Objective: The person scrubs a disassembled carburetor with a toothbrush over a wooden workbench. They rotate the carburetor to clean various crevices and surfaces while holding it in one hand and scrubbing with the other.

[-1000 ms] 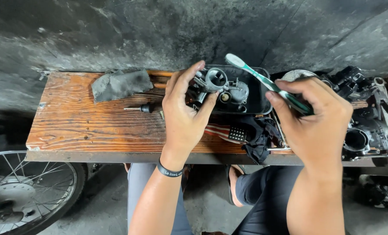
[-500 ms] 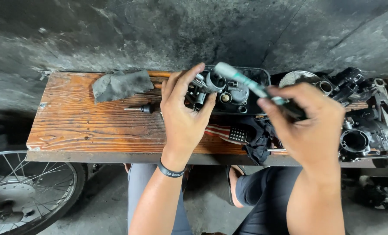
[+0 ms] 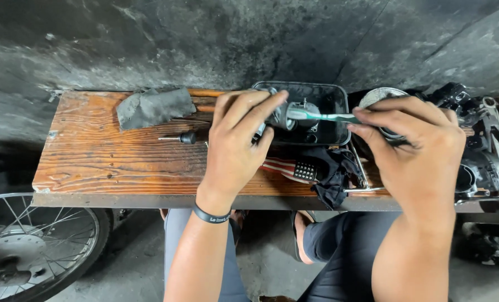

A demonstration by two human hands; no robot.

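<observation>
Rough dark concrete rises behind a worn wooden bench, whose boards run from the left edge to the middle of the view. At its far edge sits a black tray, and above that tray the left hand wraps its fingers around a small grey metal engine part, gripping it from the near side with the fingertips curled over the top. The right hand pinches the handle of a green-and-white toothbrush between thumb and forefingers, and the brush head lies against the metal part, just beside the left fingertips. A dark wristband circles the left wrist.

On the bench, a crumpled grey rag lies near the far left corner, and a short screwdriver lies just in front of it. A black cloth hangs over the near edge by a wire rack, next to what looks like a small brush with pale bristles. Motorcycle engine parts crowd the right side, and a spoked wheel shows at lower left.
</observation>
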